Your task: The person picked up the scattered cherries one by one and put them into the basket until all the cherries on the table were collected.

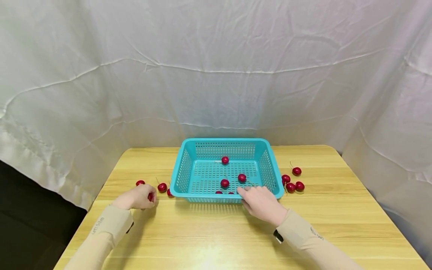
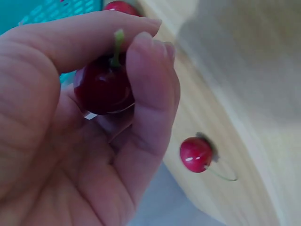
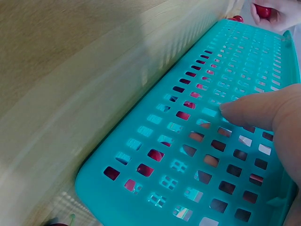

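Observation:
A dark red cherry (image 1: 150, 196) with a short green stem is pinched between the thumb and curled fingers of my left hand (image 1: 138, 197), just above the table left of the basket. The left wrist view shows this cherry (image 2: 101, 89) close up. My right hand (image 1: 264, 204) grips the near wall of a turquoise plastic basket (image 1: 226, 140), right of its middle. In the right wrist view, the thumb (image 3: 249, 110) presses the outside, and fingers show through the holes. Several cherries lie in the basket, including one cherry (image 1: 225, 160) near the far wall.
Near my left hand lie a cherry (image 1: 140, 182), another cherry (image 1: 162, 187) and a third cherry (image 1: 170, 193) against the basket. Several more, including a cherry (image 1: 296, 171), lie right of the basket. A pale curtain (image 1: 216, 97) hangs behind the wooden table (image 1: 209, 236).

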Motion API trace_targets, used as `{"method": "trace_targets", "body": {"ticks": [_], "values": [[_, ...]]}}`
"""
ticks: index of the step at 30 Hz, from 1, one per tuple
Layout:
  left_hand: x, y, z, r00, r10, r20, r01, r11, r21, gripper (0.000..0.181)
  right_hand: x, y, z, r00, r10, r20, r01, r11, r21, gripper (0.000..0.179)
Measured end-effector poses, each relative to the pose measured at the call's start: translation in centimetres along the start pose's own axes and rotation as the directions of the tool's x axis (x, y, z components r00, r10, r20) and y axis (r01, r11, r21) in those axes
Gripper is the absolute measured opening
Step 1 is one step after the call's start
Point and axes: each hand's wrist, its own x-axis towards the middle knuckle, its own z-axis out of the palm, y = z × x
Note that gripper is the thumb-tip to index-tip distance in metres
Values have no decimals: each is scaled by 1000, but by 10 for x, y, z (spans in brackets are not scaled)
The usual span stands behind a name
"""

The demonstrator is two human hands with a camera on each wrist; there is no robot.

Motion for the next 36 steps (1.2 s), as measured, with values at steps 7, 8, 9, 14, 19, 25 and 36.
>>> {"method": "trace_targets", "body": {"ticks": [7,8,9,14,19,25,36], "values": [[4,7,-15,994,93,-61,-91,995,46,13,0,0,1,1000,4,6,-4,1000,9,20],[5,8,-17,992,104,-71,-100,994,53,14,0,0,1,1000,5,8,-5,1000,10,20],[6,9,-19,990,117,-80,-113,992,63,14,0,0,1,1000,7,8,-7,1000,10,20],[9,19,-31,983,149,-105,-139,986,92,14,0,0,1,1000,8,7,-8,1000,10,20],[14,31,-43,979,169,-115,-157,982,109,13,0,-1,0,1000,4,1,-4,1000,12,20],[20,51,-58,974,177,-145,-158,979,133,11,0,-1,-2,1000,8,6,-8,1000,15,20],[37,91,-66,964,229,-139,-202,962,185,9,0,-2,-2,1000,4,3,-4,1000,24,20]]}}
